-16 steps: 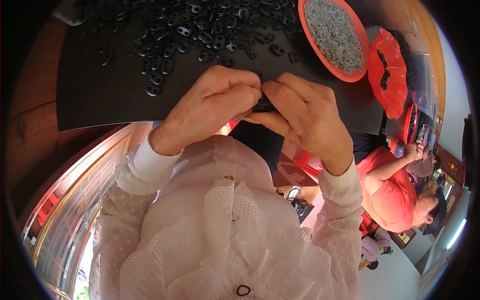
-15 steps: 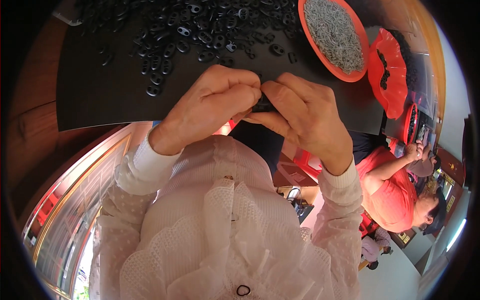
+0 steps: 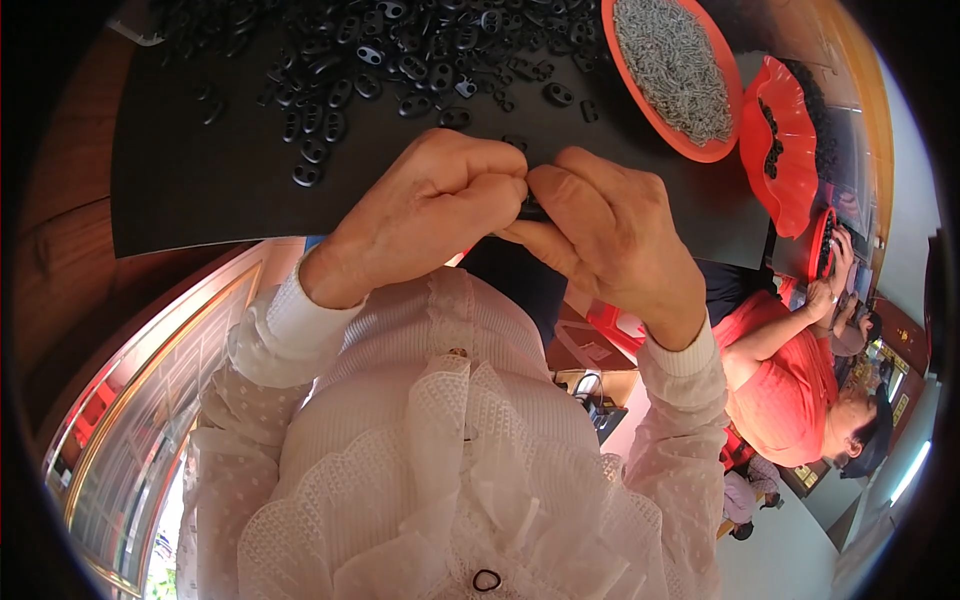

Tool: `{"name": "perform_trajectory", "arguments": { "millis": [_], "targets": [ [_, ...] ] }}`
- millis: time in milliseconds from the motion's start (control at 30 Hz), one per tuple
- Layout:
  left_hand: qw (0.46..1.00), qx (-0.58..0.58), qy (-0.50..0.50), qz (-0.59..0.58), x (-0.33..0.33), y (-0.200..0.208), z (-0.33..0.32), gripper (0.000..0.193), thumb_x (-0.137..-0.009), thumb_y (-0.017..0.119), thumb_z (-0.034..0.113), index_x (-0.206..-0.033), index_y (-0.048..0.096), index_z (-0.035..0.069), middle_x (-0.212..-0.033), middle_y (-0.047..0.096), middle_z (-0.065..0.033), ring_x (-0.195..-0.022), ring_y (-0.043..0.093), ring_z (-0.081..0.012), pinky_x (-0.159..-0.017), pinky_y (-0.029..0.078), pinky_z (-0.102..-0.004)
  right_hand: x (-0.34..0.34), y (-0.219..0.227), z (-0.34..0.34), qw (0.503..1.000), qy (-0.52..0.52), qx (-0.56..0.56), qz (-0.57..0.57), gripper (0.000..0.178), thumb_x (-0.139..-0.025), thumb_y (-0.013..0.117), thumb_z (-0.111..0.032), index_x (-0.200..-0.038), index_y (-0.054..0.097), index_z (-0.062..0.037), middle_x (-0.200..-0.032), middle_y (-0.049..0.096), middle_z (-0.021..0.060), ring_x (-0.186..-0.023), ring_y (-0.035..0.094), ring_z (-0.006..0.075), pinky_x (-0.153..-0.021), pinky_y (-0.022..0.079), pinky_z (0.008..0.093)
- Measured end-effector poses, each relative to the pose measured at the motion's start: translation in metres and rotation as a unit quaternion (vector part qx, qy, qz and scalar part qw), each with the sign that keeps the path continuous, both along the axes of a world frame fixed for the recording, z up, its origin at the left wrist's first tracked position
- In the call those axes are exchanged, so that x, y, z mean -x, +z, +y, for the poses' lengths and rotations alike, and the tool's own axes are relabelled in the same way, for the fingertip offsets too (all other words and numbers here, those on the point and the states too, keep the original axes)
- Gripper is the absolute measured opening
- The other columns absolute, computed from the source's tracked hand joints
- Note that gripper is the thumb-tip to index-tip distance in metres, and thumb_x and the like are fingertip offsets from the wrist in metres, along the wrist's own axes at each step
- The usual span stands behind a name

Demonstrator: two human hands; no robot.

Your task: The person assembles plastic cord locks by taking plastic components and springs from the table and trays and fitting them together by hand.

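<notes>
Near the front edge of the black table mat [image 3: 215,200], my left hand [image 3: 435,200] and my right hand [image 3: 615,220] meet, fingers curled and fingertips pressed together. A small black plastic piece [image 3: 531,207] shows between them, mostly hidden by the fingers, and both hands pinch it. Just beyond my fingertips lies another black piece [image 3: 515,141]. Farther off spreads a heap of black two-hole cord locks [image 3: 410,66], with several strays such as one cord lock [image 3: 306,175] at its near left.
An orange bowl [image 3: 708,152] full of small metal springs stands at the far right. Beside it are a wavy red dish [image 3: 795,195] holding small black parts and a smaller red tray [image 3: 822,245]. A person in a red shirt [image 3: 780,370] works farther right, one hand by that tray.
My hands stay together with only slight finger movement, and less of the black piece shows between them. The person at the right has reached a hand to the red tray.
</notes>
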State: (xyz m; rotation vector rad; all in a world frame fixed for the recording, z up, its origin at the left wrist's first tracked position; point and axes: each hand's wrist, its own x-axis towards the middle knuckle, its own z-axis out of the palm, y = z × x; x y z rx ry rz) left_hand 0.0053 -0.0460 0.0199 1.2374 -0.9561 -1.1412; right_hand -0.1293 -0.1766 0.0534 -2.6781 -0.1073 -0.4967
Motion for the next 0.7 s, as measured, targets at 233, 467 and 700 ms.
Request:
{"name": "perform_trajectory", "arguments": {
  "millis": [233,467,700],
  "targets": [
    [0.998,0.0,-0.014,0.053,-0.0008,-0.0011,-0.0013,0.024,-0.082,0.046,0.008,-0.06,0.039,0.002,-0.055,0.031,0.0033,-0.053,0.029,-0.0044,-0.045,0.024,-0.0272,0.0011,0.0003,-0.0024,1.0,0.01,0.017,-0.001,0.037,-0.07,0.075,-0.035,-0.078,0.057,-0.0034,-0.066,0.046,0.0051,-0.052,0.053,0.0201,-0.044,0.043,0.0305],
    [0.996,-0.042,-0.047,0.069,-0.0058,0.004,-0.0025,0.019,-0.081,0.048,0.011,-0.069,0.053,-0.002,-0.059,0.047,-0.0012,-0.056,0.044,-0.0077,-0.052,0.035,-0.0255,0.0062,-0.0033,-0.0033,0.999,0.007,0.034,0.004,0.041,-0.067,0.075,-0.038,-0.081,0.056,-0.0037,-0.068,0.045,0.0049,-0.055,0.053,0.0199,-0.046,0.044,0.0306],
    [0.998,-0.024,-0.05,0.035,-0.0064,0.002,-0.0023,0.021,-0.08,0.048,0.013,-0.068,0.052,-0.003,-0.057,0.047,-0.0039,-0.055,0.045,-0.0091,-0.052,0.036,-0.0266,0.0065,-0.0005,-0.005,0.998,0.023,-0.043,0.028,0.035,-0.069,0.076,-0.031,-0.079,0.056,-0.0038,-0.069,0.047,0.0061,-0.056,0.053,0.0223,-0.047,0.044,0.032]
  ]
}}
